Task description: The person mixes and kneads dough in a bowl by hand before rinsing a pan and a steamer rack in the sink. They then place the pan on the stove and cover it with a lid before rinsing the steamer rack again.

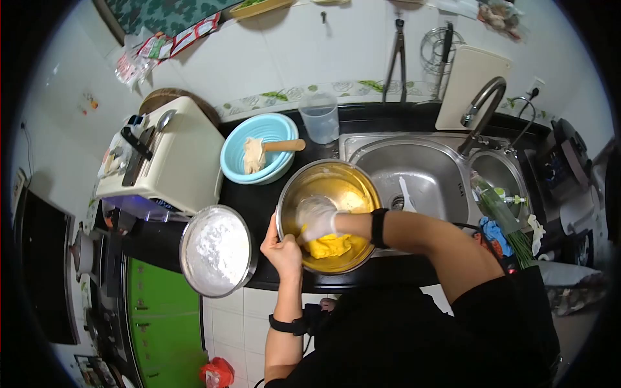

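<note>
A large steel mixing bowl stands on the counter in front of me, beside the sink. My left hand grips its near left rim, the thumb over the edge. Inside the bowl is my right hand, in a thin see-through plastic glove. It is against a lump of yellow dough at the bottom; its fingers are blurred and partly hidden. To the left, a second round metal bowl contains white powder. Behind sits a light blue bowl with a wooden-handled spatula coated in a pale, creamy mass.
A double sink with a tall faucet lies to the right. A clear plastic jug stands at the wall. At left is a cream-coloured appliance with utensils on top. Green stalks and a blue cloth lie right of my arm.
</note>
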Demonstrator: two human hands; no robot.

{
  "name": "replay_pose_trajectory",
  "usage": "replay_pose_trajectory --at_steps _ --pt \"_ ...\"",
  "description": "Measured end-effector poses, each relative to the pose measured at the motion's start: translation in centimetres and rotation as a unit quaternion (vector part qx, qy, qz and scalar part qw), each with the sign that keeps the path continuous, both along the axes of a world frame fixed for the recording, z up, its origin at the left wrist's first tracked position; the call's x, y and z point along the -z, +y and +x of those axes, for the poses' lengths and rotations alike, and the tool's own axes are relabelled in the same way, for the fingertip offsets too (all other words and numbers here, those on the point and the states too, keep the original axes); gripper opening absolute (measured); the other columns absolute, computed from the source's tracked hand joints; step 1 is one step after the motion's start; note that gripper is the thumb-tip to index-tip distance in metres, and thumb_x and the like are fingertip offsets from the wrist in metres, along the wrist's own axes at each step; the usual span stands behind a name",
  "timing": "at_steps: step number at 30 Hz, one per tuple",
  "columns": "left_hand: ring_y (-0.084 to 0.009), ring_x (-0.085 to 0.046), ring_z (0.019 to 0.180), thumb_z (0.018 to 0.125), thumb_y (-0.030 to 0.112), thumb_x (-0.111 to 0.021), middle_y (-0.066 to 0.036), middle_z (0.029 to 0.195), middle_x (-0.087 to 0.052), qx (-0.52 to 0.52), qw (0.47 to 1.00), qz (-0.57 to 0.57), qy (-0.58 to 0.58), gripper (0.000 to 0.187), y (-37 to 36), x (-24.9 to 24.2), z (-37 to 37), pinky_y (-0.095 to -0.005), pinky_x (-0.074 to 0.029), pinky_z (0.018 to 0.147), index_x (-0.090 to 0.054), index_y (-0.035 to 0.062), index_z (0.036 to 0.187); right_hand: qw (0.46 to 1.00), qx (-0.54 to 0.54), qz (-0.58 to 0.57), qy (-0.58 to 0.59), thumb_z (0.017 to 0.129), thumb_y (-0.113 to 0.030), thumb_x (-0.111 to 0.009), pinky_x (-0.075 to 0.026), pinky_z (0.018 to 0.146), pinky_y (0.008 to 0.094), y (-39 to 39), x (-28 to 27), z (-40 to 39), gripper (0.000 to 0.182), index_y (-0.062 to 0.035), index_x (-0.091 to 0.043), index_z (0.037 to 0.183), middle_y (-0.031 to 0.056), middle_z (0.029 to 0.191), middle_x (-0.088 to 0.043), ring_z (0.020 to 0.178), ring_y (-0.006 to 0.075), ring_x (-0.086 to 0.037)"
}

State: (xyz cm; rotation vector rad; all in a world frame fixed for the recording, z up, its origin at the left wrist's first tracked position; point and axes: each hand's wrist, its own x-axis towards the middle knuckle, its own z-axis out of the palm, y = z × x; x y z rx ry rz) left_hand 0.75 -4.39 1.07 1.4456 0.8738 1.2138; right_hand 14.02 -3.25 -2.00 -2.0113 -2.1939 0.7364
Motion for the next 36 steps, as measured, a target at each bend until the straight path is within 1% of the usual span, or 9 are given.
replay_pose_trajectory --at_steps 3,9,11,17,22,25,29,34,36 --pt "-0.0141 -0.055 0.094 0.057 -0.016 -0.031 -0.011 0.103 -0.059 0.01 0.999 0.016 0.037 0.058 0.1 -0.1 0.2 -0.0227 -0.039 0.085 -0.053 -0.0065 0.11 0.998 0.008 -0.052 0.028 0.055 -0.038 -0.069 -0.046 0.076 0.0393 -1.5 -1.9 -1.4 0.056 0.002 -0.06 0.094 0.0236 0.091 -0.059 0.085 0.0334 -0.059" --pt "-0.0127 -0.056 0.088 0.058 -0.016 -0.034 -0.01 0.099 -0.06 0.004 0.999 -0.017 0.052 0.055 1.2 -0.1 -0.3 -0.021 -0.04 0.081 -0.054 -0.0071 0.109 0.928 -0.26 0.226 0.141 0.061 -0.019 -0.066 -0.049 0.069 0.038 -5.6 -4.4 3.8 0.026 -0.0051 -0.06 0.082 0.0138 0.086 -0.055 0.085 0.0287 -0.057" --pt "-0.0121 -0.056 0.086 0.058 -0.016 -0.034 -0.009 0.098 -0.06 -0.008 0.999 -0.013 0.052 0.055 1.7 0.5 -0.4 -0.0208 -0.041 0.08 -0.054 -0.0068 0.109 0.934 -0.273 0.224 -0.046 0.065 -0.015 -0.062 -0.05 0.066 0.0355 -6.1 -4.2 5.5 0.019 -0.0101 -0.061 0.084 0.0117 0.087 -0.055 0.086 0.025 -0.056" --pt "-0.0124 -0.056 0.088 0.059 -0.016 -0.033 -0.01 0.098 -0.06 -0.004 0.999 -0.018 0.037 0.055 1.3 0.0 0.3 -0.0201 -0.04 0.08 -0.053 -0.0077 0.11 0.933 -0.323 0.082 -0.137 0.071 -0.013 -0.053 -0.051 0.06 0.0337 -5.5 1.2 4.8 0.013 -0.0079 -0.061 0.081 0.0105 0.085 -0.053 0.079 0.0261 -0.058" --pt "-0.0107 -0.055 0.084 0.065 -0.017 -0.034 -0.009 0.098 -0.06 -0.032 0.986 -0.159 -0.047 0.05 2.1 -0.4 -0.2 -0.0207 -0.042 0.077 -0.052 -0.0071 0.11 0.985 -0.113 -0.011 -0.128 0.075 -0.01 -0.05 -0.051 0.064 0.0338 -3.5 0.9 1.6 0.024 0.0016 -0.06 0.095 0.02 0.093 -0.057 0.078 0.0302 -0.062" --pt "-0.0105 -0.055 0.083 0.068 -0.017 -0.036 -0.008 0.097 -0.06 -0.057 0.991 -0.119 -0.037 0.045 2.1 0.3 -0.5 -0.0217 -0.043 0.076 -0.053 -0.0075 0.108 0.96 -0.209 -0.014 -0.187 0.074 -0.009 -0.052 -0.05 0.066 0.0347 -2.6 1.4 1.8 0.025 0.0009 -0.06 0.095 0.0186 0.092 -0.057 0.081 0.0305 -0.061" --pt "-0.0113 -0.056 0.083 0.068 -0.017 -0.039 -0.008 0.097 -0.06 -0.073 0.987 -0.126 -0.07 0.043 1.7 1.0 -0.8 -0.0215 -0.043 0.076 -0.054 -0.0075 0.107 0.966 -0.196 0.041 -0.166 0.068 -0.01 -0.058 -0.049 0.067 0.0365 -3.5 0.9 1.8 0.028 -0.0006 -0.059 0.095 0.0167 0.091 -0.058 0.083 0.0313 -0.06" --pt "-0.0124 -0.056 0.087 0.064 -0.017 -0.036 -0.009 0.099 -0.059 -0.072 0.992 -0.081 -0.065 0.05 0.9 1.3 -1.1 -0.0205 -0.042 0.078 -0.051 -0.0086 0.111 0.984 -0.147 -0.081 -0.061 0.075 -0.02 -0.054 -0.048 0.076 0.0365 -2.9 -4.5 3.3 0.036 0.0025 -0.057 0.103 0.0201 0.097 -0.059 0.089 0.0297 -0.06" --pt "-0.0131 -0.055 0.091 0.062 -0.017 -0.036 -0.01 0.103 -0.058 -0.052 0.997 -0.049 -0.034 0.053 0.7 2.1 -1.1 -0.0209 -0.04 0.081 -0.051 -0.0079 0.112 0.998 0.037 -0.022 -0.052 0.074 -0.031 -0.054 -0.046 0.079 0.0364 -1.2 -2.5 4.1 0.044 0.0015 -0.057 0.103 0.0203 0.097 -0.059 0.092 0.0292 -0.059"
